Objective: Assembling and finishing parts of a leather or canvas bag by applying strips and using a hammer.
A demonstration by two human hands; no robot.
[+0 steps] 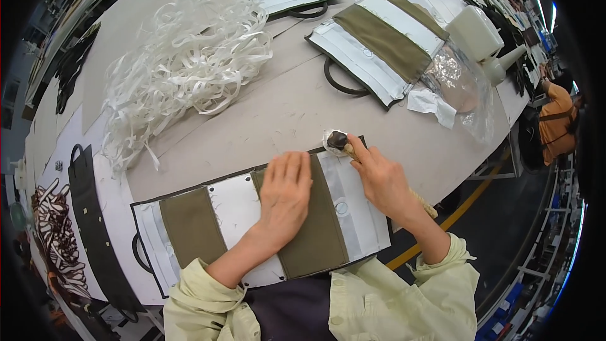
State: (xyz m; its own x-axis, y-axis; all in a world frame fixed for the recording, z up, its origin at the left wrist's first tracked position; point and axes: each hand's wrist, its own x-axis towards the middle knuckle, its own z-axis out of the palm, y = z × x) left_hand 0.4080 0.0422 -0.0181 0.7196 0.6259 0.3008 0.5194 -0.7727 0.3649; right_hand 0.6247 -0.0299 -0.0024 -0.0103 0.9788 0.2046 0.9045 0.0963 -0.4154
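Note:
A long fabric bag panel [237,205] lies in front of me, with olive and white bands, dark edging and a black loop handle at its left end. My left hand [285,192] rests flat on the olive band right of the middle, fingers stretched out. At the panel's far right corner, my right hand [382,180] is closed round a wooden-handled hammer [338,140]. Its dark rounded head sits over a small whitish round piece [329,149], partly covering it. The handle's end [430,208] shows past my right wrist.
A heap of white ribbon strips [189,57] lies at the far left. Similar panels [379,44] lie across the table, near a white squeeze bottle [476,33] and a clear plastic bag [457,82]. A dark strip [101,227] lies left. A person [558,117] is beyond the right edge.

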